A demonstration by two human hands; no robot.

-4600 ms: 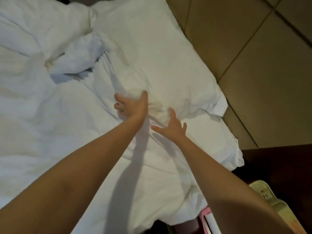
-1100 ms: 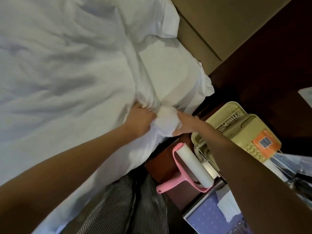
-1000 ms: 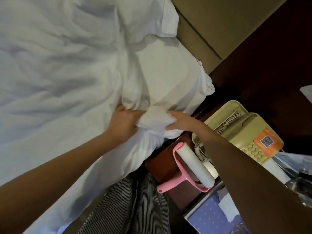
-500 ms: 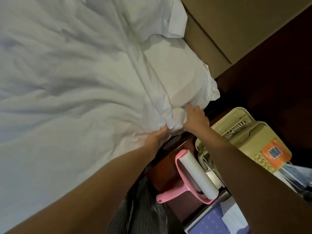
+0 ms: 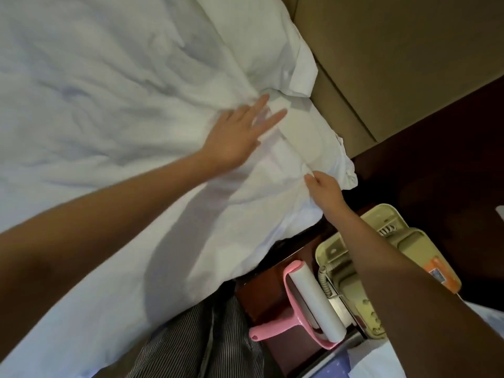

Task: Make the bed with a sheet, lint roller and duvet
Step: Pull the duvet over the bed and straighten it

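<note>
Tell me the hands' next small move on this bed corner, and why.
Probably sweep the flat left hand outward toward the corner: the creased white fabric cover bunches there, and the right hand pinches its edge, so it can pull taut.

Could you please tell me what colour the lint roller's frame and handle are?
Pink, on the lint roller, seen in the head view.
</note>
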